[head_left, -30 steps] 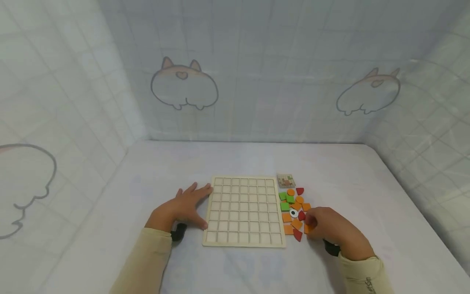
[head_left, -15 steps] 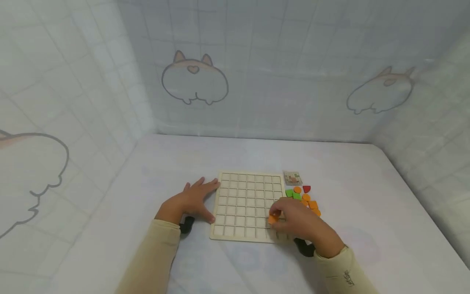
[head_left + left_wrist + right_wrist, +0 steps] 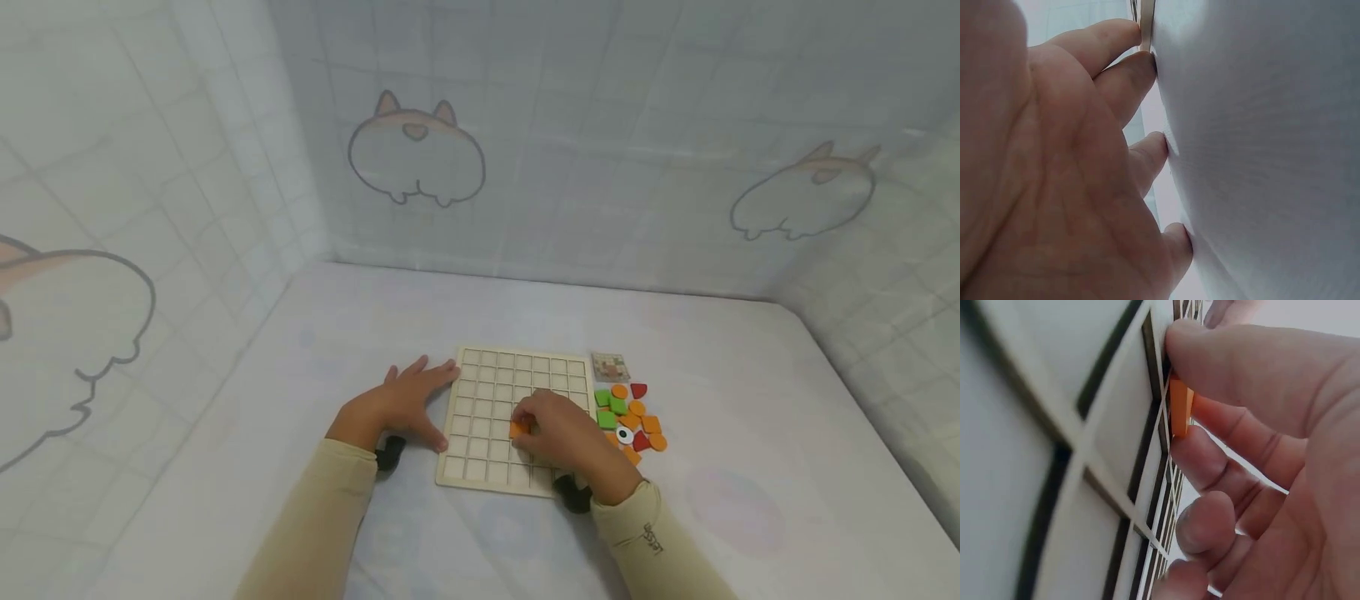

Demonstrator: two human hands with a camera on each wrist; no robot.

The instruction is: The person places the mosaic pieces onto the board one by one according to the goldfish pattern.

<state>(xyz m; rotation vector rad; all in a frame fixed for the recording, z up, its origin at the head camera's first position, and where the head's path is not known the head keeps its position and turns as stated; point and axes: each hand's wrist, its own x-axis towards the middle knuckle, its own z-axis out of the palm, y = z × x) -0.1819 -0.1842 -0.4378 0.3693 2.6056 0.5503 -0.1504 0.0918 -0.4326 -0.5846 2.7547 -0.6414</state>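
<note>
Right hand [image 3: 558, 429]: thumb and forefinger pinch an orange tile [image 3: 1180, 407] near the middle of a pale wooden board [image 3: 495, 488] marked off in square cells. In the right wrist view the tile shows as a narrow orange edge between the digits, close to the grid; whether it sits down in a cell or is just above one, cannot tell. The remaining fingers are bent, tips near the grid.

Left hand [image 3: 401, 404]: fingers spread, gripping nothing. Thumb and forefinger rest at the board's left edge, the thumb lower down, the forefinger near the upper corner. In the left wrist view the other fingertips are down by the white tabletop [image 3: 1260, 162].

Right of the board, a loose cluster: green squares [image 3: 606, 420], two of them overlapping; orange discs [image 3: 618, 391]; further orange squares [image 3: 651, 425]; red wedges [image 3: 638, 390]; one white disc [image 3: 625, 435] with a black centre. A small patterned card [image 3: 611, 367] lies just beyond the cluster, beside the board's far right corner; its print is too small to read.

Beige sleeves [image 3: 307, 517] on both arms. Behind the tabletop, a pale wall [image 3: 585, 208] with cartoon animal outlines [image 3: 416, 158].
</note>
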